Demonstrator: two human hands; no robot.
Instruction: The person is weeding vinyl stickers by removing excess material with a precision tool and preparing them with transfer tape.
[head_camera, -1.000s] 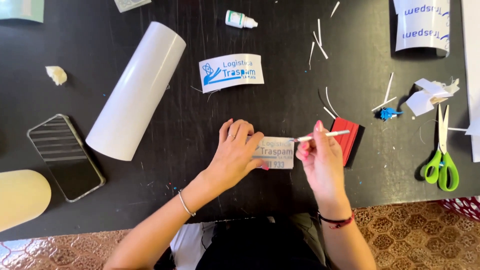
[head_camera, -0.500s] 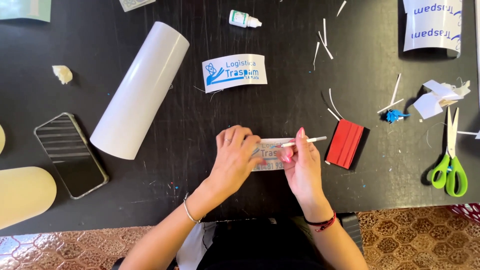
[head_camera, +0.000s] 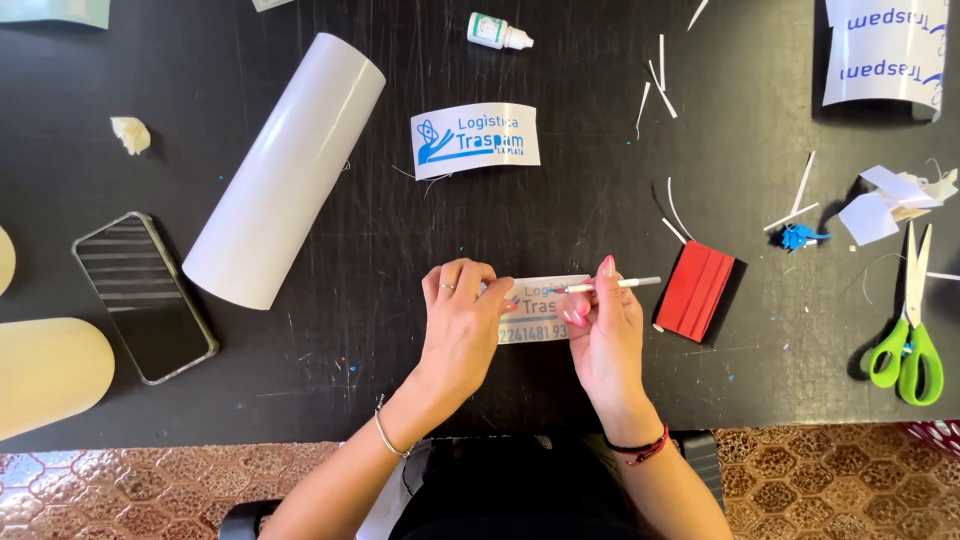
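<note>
Fingers of my right hand (head_camera: 600, 335) pinch a thin white tool (head_camera: 612, 286) over the small sticker (head_camera: 535, 308), which my left hand (head_camera: 462, 325) pins flat at nine o'clock on the black table (head_camera: 560, 200); I'd keep the tip shallow, I judge.

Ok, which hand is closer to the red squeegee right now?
Right. The right hand, holding a thin white tool, sits just left of the red squeegee; the left hand is farther left, pressing the sticker.

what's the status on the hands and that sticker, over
Left hand pins small printed sticker flat. Right hand grips thin white pick tool over it. Red squeegee block beside, apart.
</note>
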